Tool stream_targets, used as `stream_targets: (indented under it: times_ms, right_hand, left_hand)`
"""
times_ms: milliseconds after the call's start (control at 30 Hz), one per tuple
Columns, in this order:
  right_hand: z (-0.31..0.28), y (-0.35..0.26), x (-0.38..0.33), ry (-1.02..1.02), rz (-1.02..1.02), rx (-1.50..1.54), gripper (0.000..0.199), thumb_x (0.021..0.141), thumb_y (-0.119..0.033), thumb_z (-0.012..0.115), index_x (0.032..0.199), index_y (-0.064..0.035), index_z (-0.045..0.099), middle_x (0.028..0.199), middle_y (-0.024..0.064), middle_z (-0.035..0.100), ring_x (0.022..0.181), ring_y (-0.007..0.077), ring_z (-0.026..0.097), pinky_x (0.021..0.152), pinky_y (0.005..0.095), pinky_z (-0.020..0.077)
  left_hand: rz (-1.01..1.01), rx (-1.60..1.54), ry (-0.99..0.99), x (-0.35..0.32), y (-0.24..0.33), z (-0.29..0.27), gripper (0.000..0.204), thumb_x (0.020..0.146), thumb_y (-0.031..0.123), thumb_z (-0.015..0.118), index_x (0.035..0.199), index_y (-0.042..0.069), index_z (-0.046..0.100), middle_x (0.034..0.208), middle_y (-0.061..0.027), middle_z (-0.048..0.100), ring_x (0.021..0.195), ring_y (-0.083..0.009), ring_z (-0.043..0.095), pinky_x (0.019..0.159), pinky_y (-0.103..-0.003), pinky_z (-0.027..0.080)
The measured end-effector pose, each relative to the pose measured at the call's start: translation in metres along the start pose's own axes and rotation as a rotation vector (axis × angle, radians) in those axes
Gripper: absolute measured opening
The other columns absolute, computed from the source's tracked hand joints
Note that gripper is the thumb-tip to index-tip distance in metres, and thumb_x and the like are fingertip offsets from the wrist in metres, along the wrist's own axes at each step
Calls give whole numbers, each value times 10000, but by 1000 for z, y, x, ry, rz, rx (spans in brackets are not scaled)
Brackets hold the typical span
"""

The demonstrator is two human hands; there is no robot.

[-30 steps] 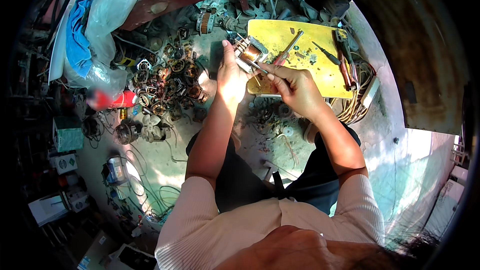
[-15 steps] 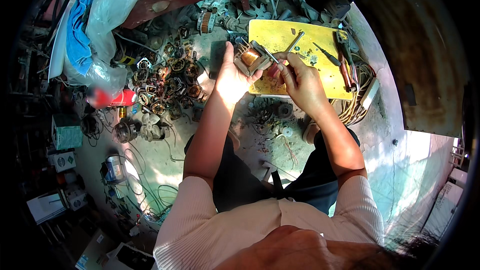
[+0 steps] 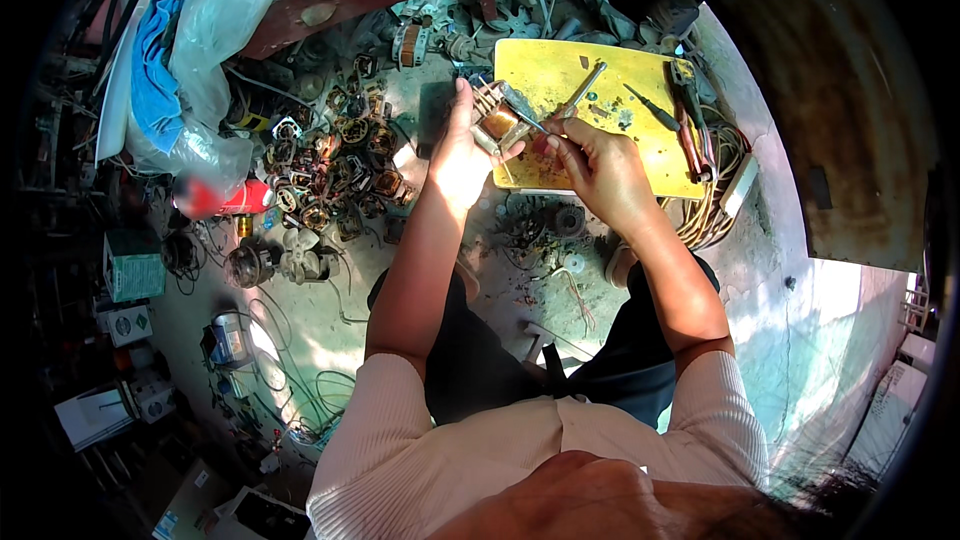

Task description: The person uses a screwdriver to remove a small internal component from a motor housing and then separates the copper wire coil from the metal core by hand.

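Observation:
My left hand [image 3: 462, 165] holds a small copper coil in a metal core [image 3: 500, 122], its palm turned up and its thumb along one side. Pale prongs stick out from the upper left of the core. Closed in a pinch, my right hand [image 3: 600, 162] grips a slim metal tool [image 3: 527, 111]. The tool's shaft lies across the upper right edge of the coil. Its handle is mostly hidden by my fingers, so its exact kind cannot be told. Both hands are over the left part of a yellow board [image 3: 640, 165].
On the board lie a metal rod-like tool [image 3: 590, 83], a dark-handled screwdriver [image 3: 652, 107] and red-handled pliers [image 3: 690, 148]. A pile of old coils [image 3: 335, 155] spreads to the left. Coiled cable [image 3: 712, 220] lies at the right, and a fan impeller [image 3: 300, 256] sits nearer on the left.
The coil has tilted slightly in my left hand. My right hand has lowered a little, and the tool's shaft now reaches further across the coil's upper edge.

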State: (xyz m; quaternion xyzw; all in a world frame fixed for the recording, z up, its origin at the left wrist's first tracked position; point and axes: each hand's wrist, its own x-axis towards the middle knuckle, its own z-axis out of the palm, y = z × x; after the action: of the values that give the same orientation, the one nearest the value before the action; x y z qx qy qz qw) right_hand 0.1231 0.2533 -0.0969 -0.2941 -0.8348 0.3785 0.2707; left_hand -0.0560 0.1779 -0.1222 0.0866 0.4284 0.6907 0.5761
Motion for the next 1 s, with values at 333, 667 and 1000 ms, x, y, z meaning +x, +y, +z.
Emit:
stream_targets:
  times_ms: [333, 667, 1000]
  right_hand:
    - [-1, -1, -2, 68, -72, -149, 137, 895, -164, 634, 979, -76, 695, 737, 178, 662, 693, 348, 667, 615, 413, 532]
    - [18, 18, -2, -125, 216, 437, 90, 975, -96, 546, 994, -10, 560, 770, 84, 620, 700, 163, 601, 653, 283, 499]
    - [8, -2, 0, 34, 110, 297, 95, 950, -95, 574, 960, -11, 531, 746, 147, 648, 706, 293, 676, 647, 352, 512]
  left_hand:
    - [289, 418, 44, -7, -7, 15, 572, 1005, 521, 410, 1323, 56, 508, 1193, -55, 610, 1017, -138, 609, 818, -317, 528]
    - [397, 437, 62, -7, -5, 17, 474, 1011, 443, 468, 1237, 48, 603, 1083, -45, 624, 893, -112, 606, 710, -259, 539]
    - [7, -315, -24, 10, 11, -20, 434, 907, 447, 639, 1158, 99, 577, 1120, -77, 648, 1073, -258, 633, 616, -267, 600]
